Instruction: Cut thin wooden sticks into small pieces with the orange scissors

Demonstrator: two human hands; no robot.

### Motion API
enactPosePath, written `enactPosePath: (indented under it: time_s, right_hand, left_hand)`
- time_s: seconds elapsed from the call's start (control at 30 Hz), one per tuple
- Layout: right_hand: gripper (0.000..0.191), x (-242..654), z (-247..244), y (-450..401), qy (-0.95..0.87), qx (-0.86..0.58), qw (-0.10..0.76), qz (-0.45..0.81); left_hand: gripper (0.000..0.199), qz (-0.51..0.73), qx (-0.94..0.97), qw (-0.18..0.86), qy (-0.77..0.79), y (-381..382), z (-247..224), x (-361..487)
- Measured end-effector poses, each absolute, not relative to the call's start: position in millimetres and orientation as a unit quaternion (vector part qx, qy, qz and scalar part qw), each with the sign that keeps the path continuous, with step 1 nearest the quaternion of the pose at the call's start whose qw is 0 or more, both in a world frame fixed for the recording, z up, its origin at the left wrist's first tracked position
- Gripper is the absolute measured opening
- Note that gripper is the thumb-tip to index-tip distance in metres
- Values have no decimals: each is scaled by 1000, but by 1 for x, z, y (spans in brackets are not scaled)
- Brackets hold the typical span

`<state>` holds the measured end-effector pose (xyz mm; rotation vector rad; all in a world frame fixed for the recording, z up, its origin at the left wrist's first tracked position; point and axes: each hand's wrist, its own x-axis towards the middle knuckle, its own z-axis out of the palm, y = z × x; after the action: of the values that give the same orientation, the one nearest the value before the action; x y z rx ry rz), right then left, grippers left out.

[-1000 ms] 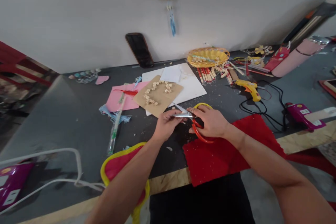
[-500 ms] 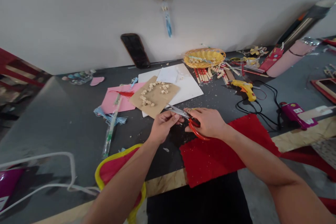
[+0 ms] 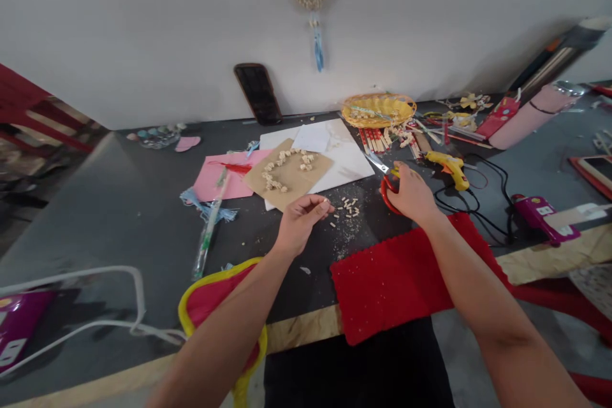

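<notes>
Scissors with red handles (image 3: 389,196) are in my right hand (image 3: 415,191), held over the dark table with the blades pointing up and left, clear of my other hand. My left hand (image 3: 301,220) is closed in a pinch beside a scatter of short pale cut pieces (image 3: 352,207). A tiny pale spot shows at its fingertips, too small to name. Just beyond that hand lies a brown card (image 3: 299,182), with small beige clusters (image 3: 275,185) set on it in a curved line. Fine pale crumbs surround the cut pieces.
A red cloth (image 3: 396,280) covers the table's front edge. Behind are white sheets (image 3: 351,169), a yellow basket (image 3: 380,109) and a leaning phone (image 3: 258,92). To the right are a yellow glue gun (image 3: 449,167), its black cord and a pink bottle (image 3: 535,115).
My right hand has carried the scissors up and right, away from my left hand. The cut pieces on the table now show. My left hand keeps its pinch in about the same place.
</notes>
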<state>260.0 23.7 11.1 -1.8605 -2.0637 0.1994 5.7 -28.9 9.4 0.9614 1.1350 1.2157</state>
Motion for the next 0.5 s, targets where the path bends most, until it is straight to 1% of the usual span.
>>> enactPosePath:
  time_s: [0.1,0.17,0.27,0.37,0.5]
  right_hand:
    - [57,263,4,27,-743,-651,144,51]
    - [58,264,2,27,-760,-636,131,38]
    - [61,264,4,27,-782,-613,113,24]
    - [62,264,7,24,-794,-600,95,25]
    - [59,264,11,21,-809,-582,73,34]
  left_hand:
    - [27,515,439,538,503,-27,6,3]
    - [23,501,490,477,530,-27,2,1]
    - [16,449,588,382,554,-28,-4,-1]
    - [18,416,636,355,545,-29,-6,0]
    - [20,438,620,336,558,-29,0,0]
